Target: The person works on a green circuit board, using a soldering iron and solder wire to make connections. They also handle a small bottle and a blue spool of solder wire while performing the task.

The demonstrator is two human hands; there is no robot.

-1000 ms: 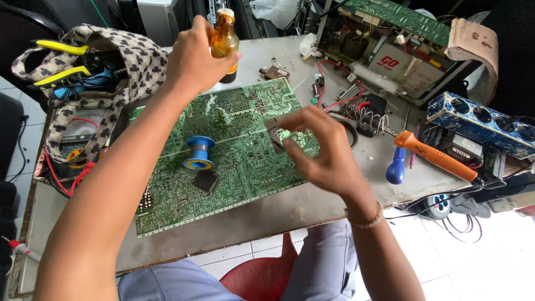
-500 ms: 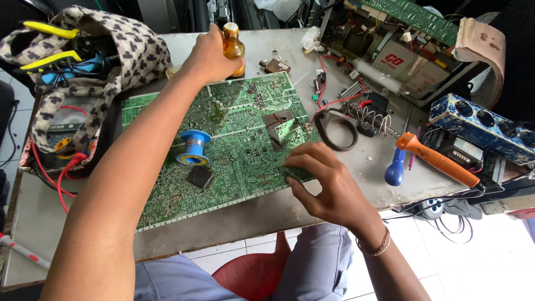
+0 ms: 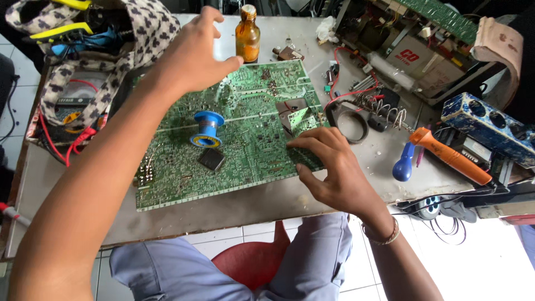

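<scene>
One red stool seat (image 3: pixel 253 259) is seen at the bottom centre of the frame. Just above it, one large green circuit board (image 3: pixel 234 145) is laid flat across the middle of the one grey table (image 3: pixel 234 209). The right hand (image 3: pixel 334 167) is rested on the board's lower right edge with fingers spread and nothing gripped. One blue solder spool (image 3: pixel 207 128) and one dark chip (image 3: pixel 212 160) are counted on the board. The left hand (image 3: pixel 192 53) is held open over the board's upper left, just beside one amber bottle (image 3: pixel 247 34) at the top centre. One orange-handled soldering iron (image 3: pixel 446 156) is laid at the right.
</scene>
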